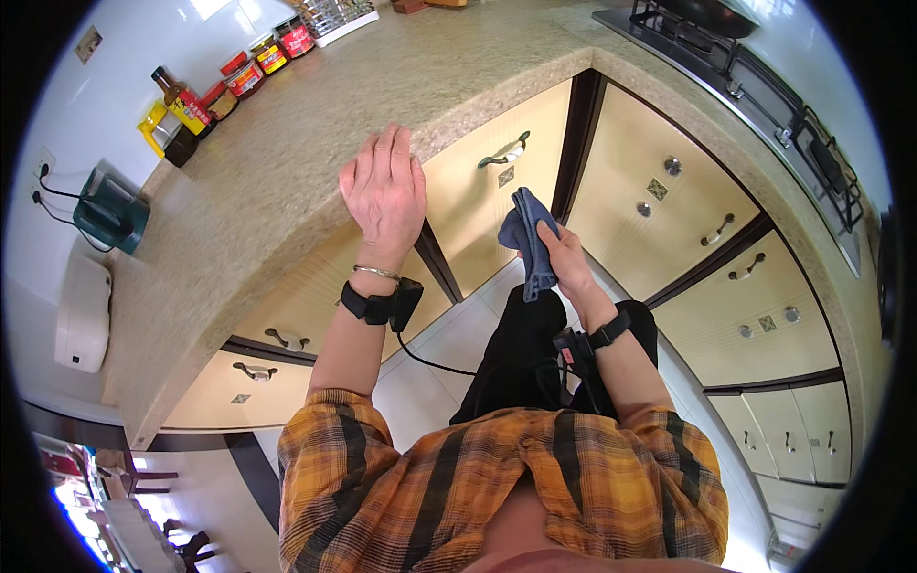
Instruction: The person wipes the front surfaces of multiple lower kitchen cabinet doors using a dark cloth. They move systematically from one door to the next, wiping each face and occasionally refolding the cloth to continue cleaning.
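My left hand lies palm down over the front edge of the stone-look countertop, with nothing in it. Its fingers are stretched out and point away from me. In my right hand is a folded blue-grey cloth, held in front of the cream cabinet doors, below the counter's edge. The thumb presses on the cloth's near side; most of the other fingers are hidden behind it. A cream cabinet door with a curved handle stands just beyond the cloth.
Along the back wall stand several sauce jars, a sauce bottle and a yellow-handled jug. A dark green appliance is plugged in at the left, near a white appliance. At the right is a gas hob bearing a wok.
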Available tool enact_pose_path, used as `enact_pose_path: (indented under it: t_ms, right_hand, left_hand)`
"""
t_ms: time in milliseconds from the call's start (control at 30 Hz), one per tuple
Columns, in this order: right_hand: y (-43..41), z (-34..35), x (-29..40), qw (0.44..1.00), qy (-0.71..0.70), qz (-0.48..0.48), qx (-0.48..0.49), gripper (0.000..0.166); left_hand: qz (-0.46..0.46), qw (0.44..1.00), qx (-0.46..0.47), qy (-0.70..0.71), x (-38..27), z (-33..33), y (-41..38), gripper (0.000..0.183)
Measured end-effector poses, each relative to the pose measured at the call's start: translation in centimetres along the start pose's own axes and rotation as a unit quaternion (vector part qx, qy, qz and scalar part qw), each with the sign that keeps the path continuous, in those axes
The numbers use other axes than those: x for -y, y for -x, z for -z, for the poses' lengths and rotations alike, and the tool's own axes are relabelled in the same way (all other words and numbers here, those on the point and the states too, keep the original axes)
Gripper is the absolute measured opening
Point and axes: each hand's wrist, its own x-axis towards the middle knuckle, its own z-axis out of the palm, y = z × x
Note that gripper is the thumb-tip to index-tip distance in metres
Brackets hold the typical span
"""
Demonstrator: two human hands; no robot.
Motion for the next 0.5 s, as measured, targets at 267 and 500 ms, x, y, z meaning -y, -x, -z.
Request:
enact_pose_path:
  t_ms: [267, 500]
  right_hand:
    - [-1.4, -0.1, -1.2, 1.000, -0.014, -0.012, 0.006, 0.031]
    - [-3.7, 1.8, -0.3, 0.996, 0.000, 0.084, -0.032, 0.028]
  left_hand:
    - [-0.016, 0.991, 0.109, -0.072, -0.5, 0.5, -1.9, 0.058]
    - [-0.027, 0.989, 0.105, -0.098, -0.5, -1.0, -2.2, 0.062]
